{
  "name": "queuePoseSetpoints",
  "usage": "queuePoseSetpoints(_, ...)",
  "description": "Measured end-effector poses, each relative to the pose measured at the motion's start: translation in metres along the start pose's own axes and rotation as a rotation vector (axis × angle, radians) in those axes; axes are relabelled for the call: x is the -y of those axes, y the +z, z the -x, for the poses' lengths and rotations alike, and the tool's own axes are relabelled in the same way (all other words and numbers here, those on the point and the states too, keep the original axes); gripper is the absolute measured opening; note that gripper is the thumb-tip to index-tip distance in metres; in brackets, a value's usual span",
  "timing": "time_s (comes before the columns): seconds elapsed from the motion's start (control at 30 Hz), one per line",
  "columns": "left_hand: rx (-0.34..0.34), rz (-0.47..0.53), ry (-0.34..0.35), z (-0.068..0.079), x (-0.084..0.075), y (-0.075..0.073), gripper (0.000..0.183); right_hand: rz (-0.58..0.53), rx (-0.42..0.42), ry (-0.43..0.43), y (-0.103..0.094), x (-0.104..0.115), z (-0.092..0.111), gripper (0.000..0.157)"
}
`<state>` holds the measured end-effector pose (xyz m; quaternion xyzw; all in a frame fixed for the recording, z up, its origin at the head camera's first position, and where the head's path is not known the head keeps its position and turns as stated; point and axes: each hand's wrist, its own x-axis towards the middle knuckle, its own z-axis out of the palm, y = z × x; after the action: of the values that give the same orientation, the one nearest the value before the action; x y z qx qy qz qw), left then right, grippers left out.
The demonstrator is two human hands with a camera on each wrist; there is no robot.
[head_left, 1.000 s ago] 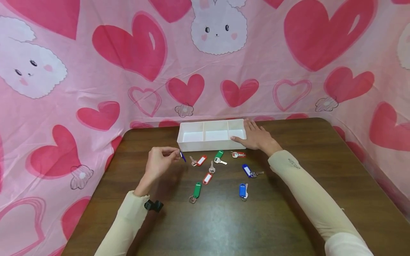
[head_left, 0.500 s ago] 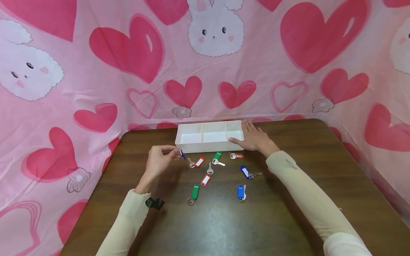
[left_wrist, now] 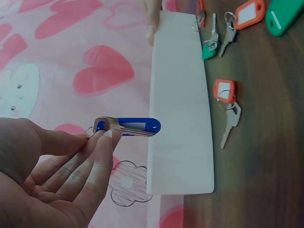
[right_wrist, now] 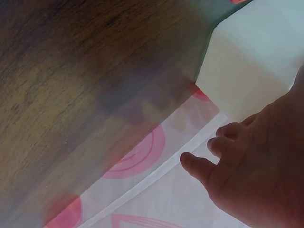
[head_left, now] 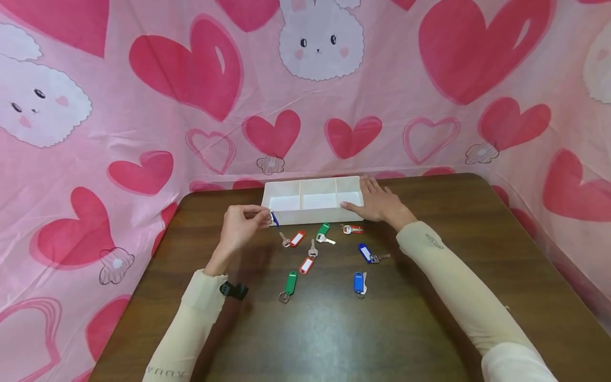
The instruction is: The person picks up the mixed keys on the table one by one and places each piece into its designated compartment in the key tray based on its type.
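Over brown table, left hand pinches blue keyring, right hand spreads against tray.

My left hand: thumb pinched against fingers. My right hand: fingers extended, thumb spread apart. My left forearm, right forearm: sleeved, both slanting forward and inward.

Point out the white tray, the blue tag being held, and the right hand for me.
White tray (head_left: 315, 216): head view, front wall.
Held blue tag (left_wrist: 135, 126): left wrist view, pale label.
Right hand (head_left: 381, 205): head view, back of hand.
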<state>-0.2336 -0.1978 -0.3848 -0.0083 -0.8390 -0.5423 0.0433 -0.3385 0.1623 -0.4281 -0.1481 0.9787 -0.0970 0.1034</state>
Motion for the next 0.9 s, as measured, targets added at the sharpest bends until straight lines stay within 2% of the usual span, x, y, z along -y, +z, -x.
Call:
queuePoseSetpoints(0.17,-0.001,-0.001,0.017,-0.007,-0.005,-0.001,0.022,-0.005,-0.006,-0.002,-0.003,-0.001,-0.003,0.121)
queuePoseSetpoints(0.67,-0.013,-0.014,-0.037,-0.02,-0.009,0.003,0.022,0.01,0.002,-0.015,-0.004,-0.003,-0.006,0.12)
queuePoseSetpoints(0.9,-0.012,-0.018,-0.04,-0.027,-0.014,0.004,0.023,0.022,0.0,-0.019,-0.003,-0.005,-0.009,0.121)
